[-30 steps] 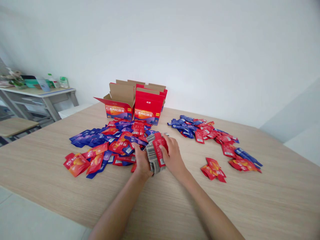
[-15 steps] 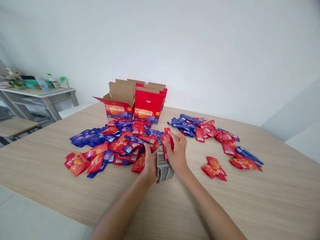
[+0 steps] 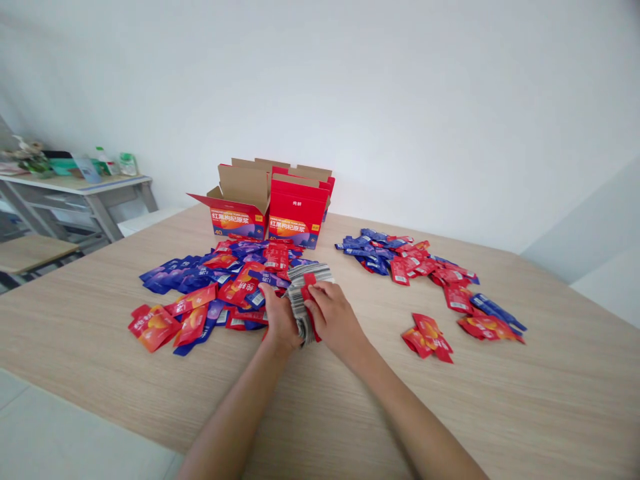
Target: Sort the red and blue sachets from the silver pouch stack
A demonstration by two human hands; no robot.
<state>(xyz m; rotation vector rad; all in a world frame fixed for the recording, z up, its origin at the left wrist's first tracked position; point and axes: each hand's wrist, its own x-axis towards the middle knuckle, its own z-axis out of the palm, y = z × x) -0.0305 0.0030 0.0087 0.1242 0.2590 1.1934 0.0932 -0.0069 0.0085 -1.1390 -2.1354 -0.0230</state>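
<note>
My left hand point(image 3: 281, 321) is closed around a grey striped cloth point(image 3: 296, 297), its thumb sticking up; part of the cloth is bunched behind the fingers. Against that cloth, my right hand point(image 3: 334, 319) pinches a red pouch point(image 3: 309, 283), mostly covered by the fingers. Left of my hands spreads a heap of red pouches point(image 3: 245, 283) and blue-purple pouches point(image 3: 180, 273), overlapping one another. The heap's right edge lies close beside my left hand.
Open red cardboard boxes point(image 3: 299, 203) stand behind the heap near the wall. More blue and red pouches point(image 3: 415, 257) lie on the right half of the wooden table point(image 3: 550, 400), with a small red group point(image 3: 429, 337) nearer. A side desk point(image 3: 85, 187) holds bottles.
Both hands have shifted left with the cloth and the red pouch. The cloth now shows more above the right fingers, and less of the pouch is visible. Boxes and piles stay put.
</note>
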